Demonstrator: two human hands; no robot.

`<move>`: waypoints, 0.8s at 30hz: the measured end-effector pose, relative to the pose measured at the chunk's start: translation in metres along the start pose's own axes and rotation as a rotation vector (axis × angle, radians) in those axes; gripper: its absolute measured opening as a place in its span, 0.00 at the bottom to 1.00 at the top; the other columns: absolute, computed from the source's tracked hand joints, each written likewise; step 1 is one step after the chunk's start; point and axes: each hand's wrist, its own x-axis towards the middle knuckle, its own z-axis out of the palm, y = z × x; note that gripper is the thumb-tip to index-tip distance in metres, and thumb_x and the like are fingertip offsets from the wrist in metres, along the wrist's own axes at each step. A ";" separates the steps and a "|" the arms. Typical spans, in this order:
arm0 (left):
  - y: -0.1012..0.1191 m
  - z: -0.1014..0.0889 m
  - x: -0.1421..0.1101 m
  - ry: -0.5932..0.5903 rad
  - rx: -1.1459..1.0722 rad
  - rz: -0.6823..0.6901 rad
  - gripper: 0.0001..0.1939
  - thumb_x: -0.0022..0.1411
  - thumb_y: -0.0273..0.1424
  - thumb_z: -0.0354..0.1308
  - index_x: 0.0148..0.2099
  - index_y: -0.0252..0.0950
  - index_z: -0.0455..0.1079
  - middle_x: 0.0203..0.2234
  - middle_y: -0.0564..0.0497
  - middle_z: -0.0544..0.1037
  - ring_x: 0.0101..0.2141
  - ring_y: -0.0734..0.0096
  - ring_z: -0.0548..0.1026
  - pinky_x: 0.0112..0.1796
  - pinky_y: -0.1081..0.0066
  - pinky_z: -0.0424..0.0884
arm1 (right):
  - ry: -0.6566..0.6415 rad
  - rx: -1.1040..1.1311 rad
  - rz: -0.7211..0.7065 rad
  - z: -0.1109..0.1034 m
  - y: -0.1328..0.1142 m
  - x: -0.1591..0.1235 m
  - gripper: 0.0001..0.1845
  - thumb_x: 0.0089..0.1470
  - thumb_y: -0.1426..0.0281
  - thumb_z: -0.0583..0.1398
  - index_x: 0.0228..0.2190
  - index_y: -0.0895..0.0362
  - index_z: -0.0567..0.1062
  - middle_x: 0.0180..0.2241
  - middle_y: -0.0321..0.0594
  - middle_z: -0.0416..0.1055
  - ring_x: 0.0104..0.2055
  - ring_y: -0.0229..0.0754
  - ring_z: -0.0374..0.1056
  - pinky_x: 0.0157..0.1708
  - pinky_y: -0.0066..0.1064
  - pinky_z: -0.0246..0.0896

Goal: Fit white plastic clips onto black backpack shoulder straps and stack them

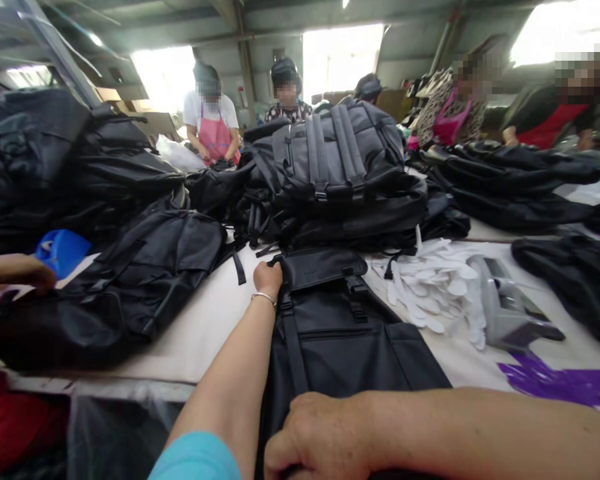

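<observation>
A black backpack [340, 353] with a top flap and buckled straps lies flat on the white table in front of me. My left hand [268, 280], with a bracelet at the wrist, is closed on the backpack's upper left edge, beside the flap [325, 270]. Across the lower end of the pack is my right hand [320, 437], its fingers curled down against the fabric; the fingertips are partly hidden by the hand and the frame edge. One buckle [356, 285] sits on the right strap.
Stacked black backpacks [330, 153] rise behind the table [210, 320]. White strips [430, 287], a grey tape dispenser [505, 307] and purple plastic [560, 380] lie to the right. At left, a co-worker's hand [35, 273] is near another backpack [155, 280] and a blue object [63, 252].
</observation>
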 end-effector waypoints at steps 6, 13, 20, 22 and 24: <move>0.011 -0.036 -0.009 -0.002 0.099 0.045 0.22 0.56 0.43 0.56 0.44 0.29 0.71 0.39 0.31 0.77 0.43 0.45 0.75 0.41 0.57 0.70 | 0.393 -0.088 0.106 -0.028 0.004 -0.064 0.12 0.58 0.68 0.59 0.43 0.59 0.75 0.50 0.44 0.69 0.52 0.39 0.65 0.54 0.25 0.55; 0.048 -0.058 -0.065 0.070 0.176 0.718 0.16 0.59 0.33 0.53 0.50 0.37 0.68 0.47 0.41 0.71 0.52 0.54 0.67 0.53 0.60 0.64 | 0.527 -0.556 0.939 -0.042 0.073 -0.141 0.13 0.55 0.71 0.59 0.43 0.61 0.73 0.41 0.50 0.71 0.45 0.50 0.67 0.46 0.38 0.63; 0.095 -0.021 -0.102 -0.264 0.245 1.110 0.37 0.52 0.23 0.54 0.65 0.42 0.56 0.62 0.45 0.60 0.61 0.56 0.55 0.59 0.58 0.56 | 0.328 -0.660 0.907 -0.059 0.092 -0.130 0.10 0.58 0.69 0.57 0.38 0.61 0.76 0.37 0.52 0.75 0.39 0.50 0.73 0.39 0.34 0.65; 0.102 -0.010 -0.099 -0.233 0.247 1.044 0.38 0.52 0.24 0.54 0.66 0.41 0.53 0.62 0.42 0.60 0.60 0.55 0.58 0.57 0.58 0.59 | 0.311 -0.679 0.890 -0.061 0.092 -0.130 0.10 0.59 0.72 0.55 0.36 0.61 0.76 0.35 0.51 0.76 0.38 0.48 0.73 0.38 0.33 0.66; 0.108 -0.001 -0.096 -0.212 0.239 1.033 0.37 0.53 0.24 0.54 0.66 0.40 0.53 0.60 0.42 0.62 0.58 0.55 0.61 0.55 0.59 0.62 | 0.310 -0.713 0.880 -0.060 0.090 -0.128 0.12 0.58 0.77 0.52 0.37 0.62 0.76 0.36 0.53 0.76 0.38 0.49 0.73 0.39 0.33 0.66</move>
